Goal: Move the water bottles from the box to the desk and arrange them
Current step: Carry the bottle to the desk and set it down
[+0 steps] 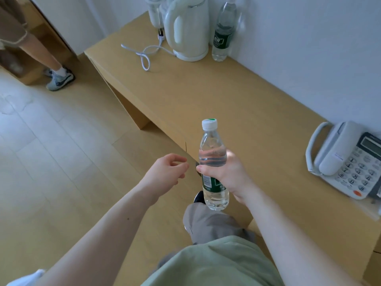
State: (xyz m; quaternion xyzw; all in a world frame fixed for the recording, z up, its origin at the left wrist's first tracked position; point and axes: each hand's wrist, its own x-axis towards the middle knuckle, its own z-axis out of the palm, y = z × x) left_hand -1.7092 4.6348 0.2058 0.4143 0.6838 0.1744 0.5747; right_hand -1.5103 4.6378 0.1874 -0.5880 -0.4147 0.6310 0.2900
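Note:
My right hand (228, 176) grips a clear water bottle (212, 149) with a white cap and green label, upright, around its middle, at the near edge of the wooden desk (237, 96). Just left of the bottle, my left hand (167, 174) hovers with loosely curled fingers and holds nothing. A second water bottle (223, 32) with a dark green label stands upright at the back of the desk, against the wall and right of the kettle. No box is in view.
A white electric kettle (187, 27) with its coiled cord (145, 54) sits at the desk's far end. A white desk telephone (348, 159) lies at the right. Another person's legs (55, 69) stand on the floor at upper left.

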